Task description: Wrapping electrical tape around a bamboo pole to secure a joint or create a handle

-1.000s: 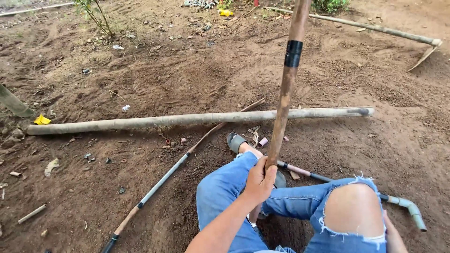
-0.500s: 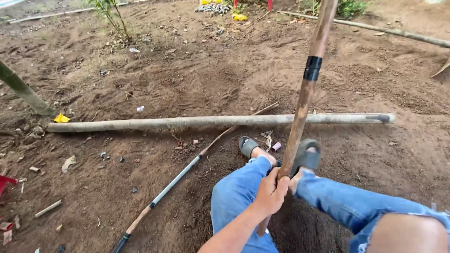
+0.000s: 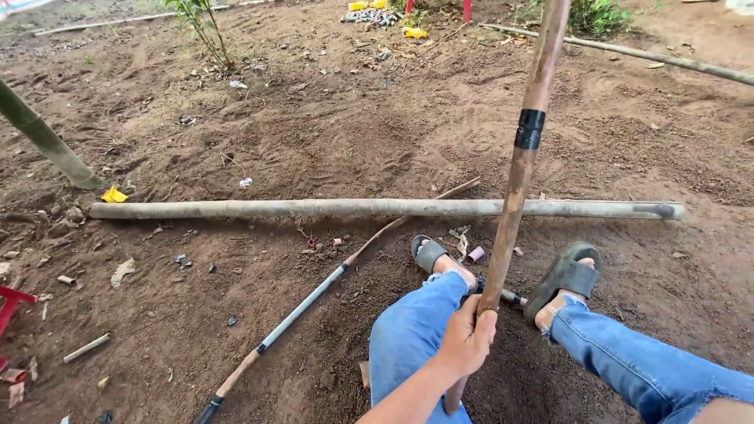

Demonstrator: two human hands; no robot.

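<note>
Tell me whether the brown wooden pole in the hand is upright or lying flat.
Nearly upright, leaning slightly right. The brown wooden pole rises from between the knees out of the top of the picture, gripped low by one hand.

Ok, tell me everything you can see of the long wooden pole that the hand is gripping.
The wooden pole is a long, round, brown shaft with worn, mottled bark-like colour and a band of black tape around it above the middle. It stands nearly upright, leaning slightly to the right, its top running out of the frame. One hand, which looks to be the left, is closed around its lower part; the other hand is out of view. The lower end drops between the person's jeans-clad legs toward loose dark soil, its tip hidden.
</note>
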